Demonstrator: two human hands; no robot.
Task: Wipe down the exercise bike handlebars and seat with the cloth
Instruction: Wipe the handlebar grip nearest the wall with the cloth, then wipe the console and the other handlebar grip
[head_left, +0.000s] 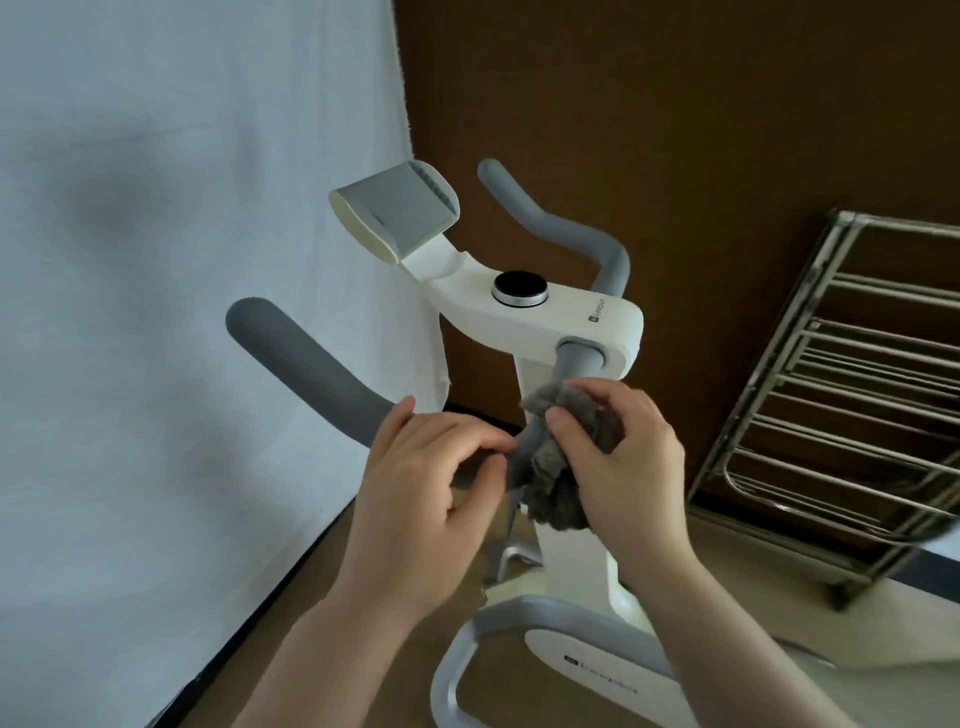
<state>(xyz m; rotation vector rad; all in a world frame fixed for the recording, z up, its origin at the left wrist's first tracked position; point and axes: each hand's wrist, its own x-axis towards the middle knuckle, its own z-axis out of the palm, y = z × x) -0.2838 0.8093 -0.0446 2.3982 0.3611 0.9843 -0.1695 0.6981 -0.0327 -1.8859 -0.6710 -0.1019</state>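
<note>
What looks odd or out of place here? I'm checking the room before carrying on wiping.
Only the metal wire rack stands out: it is tilted against the brown wall right of the white exercise bike.

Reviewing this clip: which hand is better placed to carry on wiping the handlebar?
The right hand. It grips the grey cloth, already wrapped round the handlebar just below the white console. The left hand holds no cloth; its curled fingers sit on the bar beside it, probably better for steadying.
</note>
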